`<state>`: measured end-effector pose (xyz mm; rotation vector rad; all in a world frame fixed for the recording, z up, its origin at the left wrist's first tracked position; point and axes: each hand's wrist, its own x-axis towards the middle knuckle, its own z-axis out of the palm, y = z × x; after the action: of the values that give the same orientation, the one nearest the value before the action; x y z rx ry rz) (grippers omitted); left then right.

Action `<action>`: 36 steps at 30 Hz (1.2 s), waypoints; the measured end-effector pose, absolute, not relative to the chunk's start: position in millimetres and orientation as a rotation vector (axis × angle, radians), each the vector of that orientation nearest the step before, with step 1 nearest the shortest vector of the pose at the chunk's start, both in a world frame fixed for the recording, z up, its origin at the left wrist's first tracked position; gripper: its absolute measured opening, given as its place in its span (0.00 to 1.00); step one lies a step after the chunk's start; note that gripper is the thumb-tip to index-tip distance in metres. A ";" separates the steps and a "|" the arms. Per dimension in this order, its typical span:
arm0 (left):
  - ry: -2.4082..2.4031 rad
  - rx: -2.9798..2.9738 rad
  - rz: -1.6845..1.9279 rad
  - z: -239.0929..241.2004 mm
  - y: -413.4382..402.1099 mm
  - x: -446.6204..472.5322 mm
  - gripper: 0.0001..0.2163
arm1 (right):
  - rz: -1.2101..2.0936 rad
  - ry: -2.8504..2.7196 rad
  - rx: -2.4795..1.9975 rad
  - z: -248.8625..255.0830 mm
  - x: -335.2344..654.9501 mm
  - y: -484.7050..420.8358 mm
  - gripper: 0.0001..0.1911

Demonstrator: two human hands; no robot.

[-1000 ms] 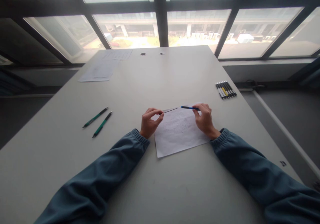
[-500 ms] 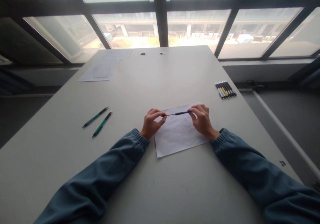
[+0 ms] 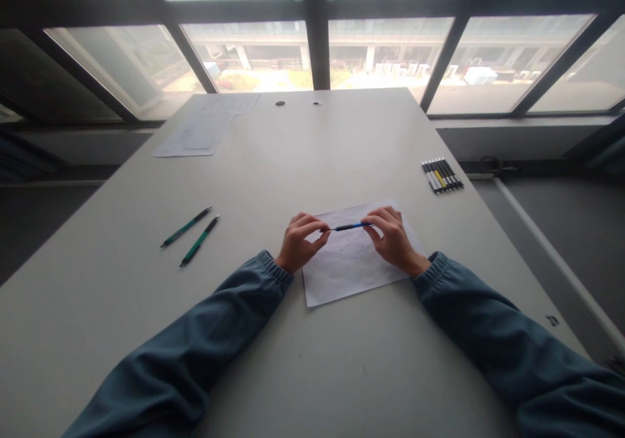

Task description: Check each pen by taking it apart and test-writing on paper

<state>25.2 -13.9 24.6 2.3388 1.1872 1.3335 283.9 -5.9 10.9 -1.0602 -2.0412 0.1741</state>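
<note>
Over a white table (image 3: 293, 373) and a sheet of paper (image 3: 346, 278), a blue pen (image 3: 346, 227)
The left hand (image 3: 301, 241) pinches a thin dark rod (image 3: 333, 230) at the pen's left end, the right hand (image 3: 393, 237) pinches its barrel, thumbs and fingers closed; green pens (image 3: 199, 241) lie to the left, a row of pens (image 3: 441, 176) farther right, papers (image 3: 191, 135) far left, windows (image 3: 390, 47) beyond

Office-type rm — white desk (image 3: 312, 158), papers (image 3: 190, 135), pens (image 3: 199, 241), lg. windows (image 3: 249, 54).

The white table (image 3: 336, 373) here has two green pens (image 3: 200, 241) on the left, a sheet (image 3: 349, 276) midway, a pen row (image 3: 442, 176) right, papers (image 3: 193, 135) over in the far left corner.
</note>
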 end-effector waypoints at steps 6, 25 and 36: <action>1.172 2.328 1.317 22.1 -13.1 25.0 0.02 | 0.176 -2.047 -1.021 12.4 282.1 -6.9 0.05; 1.107 2.275 1.374 16.2 -9.9 23.2 0.06 | 0.223 -2.082 -0.957 13.2 282.1 -8.4 0.03; 1.086 2.260 1.351 17.4 -10.5 23.4 0.07 | 0.216 -2.098 -0.947 17.8 281.5 -10.5 0.03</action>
<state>23.4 -10.5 17.4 2.2596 1.0855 1.3510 281.5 -10.5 17.8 -0.9466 -2.0979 0.2161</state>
